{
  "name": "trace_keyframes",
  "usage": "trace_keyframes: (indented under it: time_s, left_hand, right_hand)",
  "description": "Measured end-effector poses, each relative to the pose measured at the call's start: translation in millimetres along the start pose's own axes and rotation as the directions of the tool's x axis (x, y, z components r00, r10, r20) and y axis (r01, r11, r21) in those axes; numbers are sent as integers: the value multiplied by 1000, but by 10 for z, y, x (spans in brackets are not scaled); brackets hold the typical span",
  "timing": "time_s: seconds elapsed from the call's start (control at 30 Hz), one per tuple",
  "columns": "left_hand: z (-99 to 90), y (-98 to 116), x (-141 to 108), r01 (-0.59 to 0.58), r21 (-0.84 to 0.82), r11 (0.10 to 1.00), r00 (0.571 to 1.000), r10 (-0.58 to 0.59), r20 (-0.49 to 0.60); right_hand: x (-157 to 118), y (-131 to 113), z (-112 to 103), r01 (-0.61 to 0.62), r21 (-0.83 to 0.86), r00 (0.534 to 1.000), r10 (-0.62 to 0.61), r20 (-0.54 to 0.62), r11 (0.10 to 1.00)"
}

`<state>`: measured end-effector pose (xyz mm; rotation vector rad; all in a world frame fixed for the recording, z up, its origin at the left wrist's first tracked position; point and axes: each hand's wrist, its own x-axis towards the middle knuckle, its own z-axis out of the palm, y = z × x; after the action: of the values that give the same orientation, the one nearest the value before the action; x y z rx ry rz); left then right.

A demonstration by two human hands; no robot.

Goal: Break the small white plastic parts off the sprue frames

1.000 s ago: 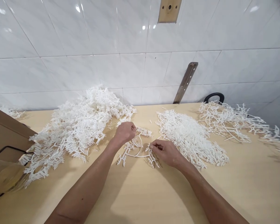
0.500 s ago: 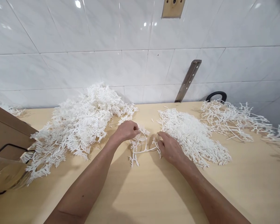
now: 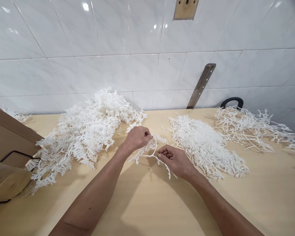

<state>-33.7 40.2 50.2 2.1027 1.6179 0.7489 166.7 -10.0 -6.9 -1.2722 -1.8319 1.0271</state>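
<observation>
near table [image 3: 147,209] bare | left heap [image 3: 83,131], right heap [image 3: 206,144] flank

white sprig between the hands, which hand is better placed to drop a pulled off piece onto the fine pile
Right, probably. The right hand pinches the near end of the white sprig and lies right beside the fine pile. The left hand grips the far end, next to the big bushy heap.

2 hands: left hand [image 3: 137,137], right hand [image 3: 175,159]. 1 white branched sprig [image 3: 151,149] between them. 3 white heaps: big heap [image 3: 83,131] left of centre, fine heap [image 3: 204,144] right of centre, stalk heap [image 3: 250,127] far right. 1 metal bracket [image 3: 201,86], upper right.
</observation>
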Motion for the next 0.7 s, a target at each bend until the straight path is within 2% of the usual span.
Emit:
trace_keyframes:
  time_s: [0.1, 0.2, 0.3, 0.57, 0.7]
  left_hand:
    - [-7, -2, 9, 49, 37, 998, 997, -46, -66]
    - [-45, 6, 15, 103, 17, 995, 987, -100, -126]
    - [-68, 0, 21, 82, -36, 996, 987, -87, -135]
    - [-2, 81, -29, -84, -192, 978, 996, 90, 22]
    - [7, 196, -83, -102, -248, 963, 987, 129, 97]
  right_hand:
    - [-12, 15, 4, 7, 25, 1000, -8, 16, 1000]
    - [-32, -3, -15, 9, 77, 987, -21, 157, 997]
    - [-44, -13, -24, -38, 76, 964, 17, 265, 996]
    - [50, 113, -78, -216, 266, 976, 199, 89, 940]
    - [98, 197, -151, -240, 339, 969, 248, 20, 910]
